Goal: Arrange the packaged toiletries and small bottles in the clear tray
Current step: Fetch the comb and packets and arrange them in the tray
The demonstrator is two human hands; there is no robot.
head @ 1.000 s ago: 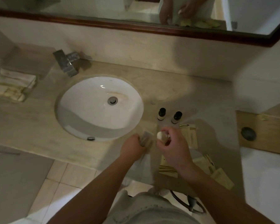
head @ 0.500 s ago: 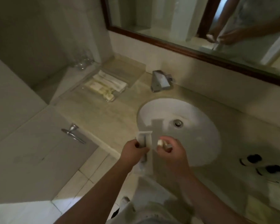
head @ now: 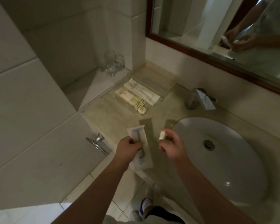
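Tiled wall [head: 31, 94] fills the left side. A chrome hook [head: 96, 143] projects from the panel below the worktop's [head: 110, 115] left edge. Clear glasses [head: 111, 65] stand on a tiled ledge [head: 94, 84] beyond the worktop's far left corner.

The clear tray [head: 157, 76] sits at that far left corner, against the back wall. Its near half holds flat paper packets [head: 136, 92] lying side by side, and a small round item [head: 141, 109] lies in its near corner.

The left hand [head: 129, 147] is above the worktop's near left edge. Its fingers curl round a long white packet [head: 140, 138], through which the outline of a razor shows. The packet's upper end points toward the tray and stops short of it, touching nothing.

The right hand [head: 171, 146] is just beside the left, over the strip of worktop between the tray and the sink [head: 233, 175]. Thumb and fingertips pinch a small bottle [head: 162, 135], whose white cap faces the left hand. Packet and bottle are apart from each other and from the tray.

A metal tap [head: 199, 98] stands at the worktop's back edge, behind the sink's rim. The round white sink is set into the worktop, with its drain [head: 208, 144] near the middle. A mirror [head: 200, 21] in a dark wooden frame hangs at the upper right and reflects both hands.
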